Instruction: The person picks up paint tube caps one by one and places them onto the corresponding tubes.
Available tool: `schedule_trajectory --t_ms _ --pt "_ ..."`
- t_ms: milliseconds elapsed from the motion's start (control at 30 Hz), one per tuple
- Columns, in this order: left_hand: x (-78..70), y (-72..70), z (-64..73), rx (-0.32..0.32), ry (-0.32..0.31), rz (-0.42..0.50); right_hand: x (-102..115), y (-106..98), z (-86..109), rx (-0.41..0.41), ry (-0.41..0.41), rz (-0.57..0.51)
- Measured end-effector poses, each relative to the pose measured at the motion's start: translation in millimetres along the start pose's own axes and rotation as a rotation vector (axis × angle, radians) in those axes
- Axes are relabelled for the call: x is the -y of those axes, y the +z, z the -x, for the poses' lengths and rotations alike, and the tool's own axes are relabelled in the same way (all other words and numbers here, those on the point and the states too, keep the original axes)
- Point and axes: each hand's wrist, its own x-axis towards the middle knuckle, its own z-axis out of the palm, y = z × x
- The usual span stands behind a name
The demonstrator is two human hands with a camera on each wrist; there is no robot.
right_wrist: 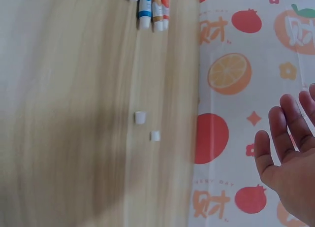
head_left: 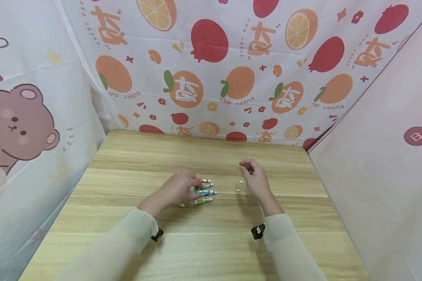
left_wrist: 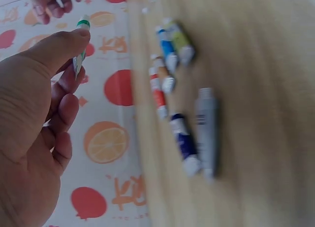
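Note:
My left hand point(head_left: 177, 189) pinches a small green-banded paint tube point(left_wrist: 83, 24) between thumb and fingers, raised over the table. Beneath it, a loose group of paint tubes lies on the wood: red point(left_wrist: 157, 94), brown point(left_wrist: 162, 74), blue point(left_wrist: 167, 48) and yellow-green point(left_wrist: 179, 41), with white caps. Closer to the left wrist lie a dark blue tube point(left_wrist: 184, 143) and a grey one point(left_wrist: 207, 133). Raised on the right, my right hand point(head_left: 256, 181) has loosely bent fingers, with nothing visible in them. Two small white caps point(right_wrist: 140, 117) point(right_wrist: 155, 136) lie beside it on the table.
The wooden table point(head_left: 197, 249) meets a fruit-printed cloth point(head_left: 211, 78) at its back edge. Another cloth with a bear print point(head_left: 17, 121) hangs at the left, and a pale cloth point(head_left: 379, 156) at the right.

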Motion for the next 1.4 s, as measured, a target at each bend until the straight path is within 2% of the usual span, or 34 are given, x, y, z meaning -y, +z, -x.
schedule_trajectory --t_ms 167,333,433,567,800,967,1100,1267,1400 --pt "4.6 22.0 7.4 0.015 0.029 0.004 -10.2 0.3 1.1 0.000 0.004 0.020" --pt "5.1 39.8 16.9 0.079 -0.013 0.053 -23.3 1.9 1.7 0.024 -0.010 0.069" --pt "4.6 47.6 22.2 0.098 -0.032 0.063 -32.6 2.7 3.0 0.040 -0.017 0.125" --pt "4.4 56.3 26.4 0.088 -0.029 0.047 -44.9 4.4 6.1 0.061 0.004 0.200" --pt "3.1 68.3 30.0 0.091 -0.024 0.022 -61.0 12.4 12.7 0.116 0.038 0.220" --pt "3.8 70.1 31.2 0.075 -0.023 0.011 -68.8 16.7 13.8 0.117 0.039 0.243" --pt "9.8 67.7 32.5 0.058 -0.049 0.044 -75.1 18.1 14.3 0.135 0.068 0.252" --pt "24.5 51.2 37.4 0.021 -0.121 0.108 -85.0 18.9 13.8 0.160 0.099 0.266" --pt "38.2 36.0 44.8 0.025 -0.165 0.145 -90.0 19.9 14.1 0.168 0.114 0.287"
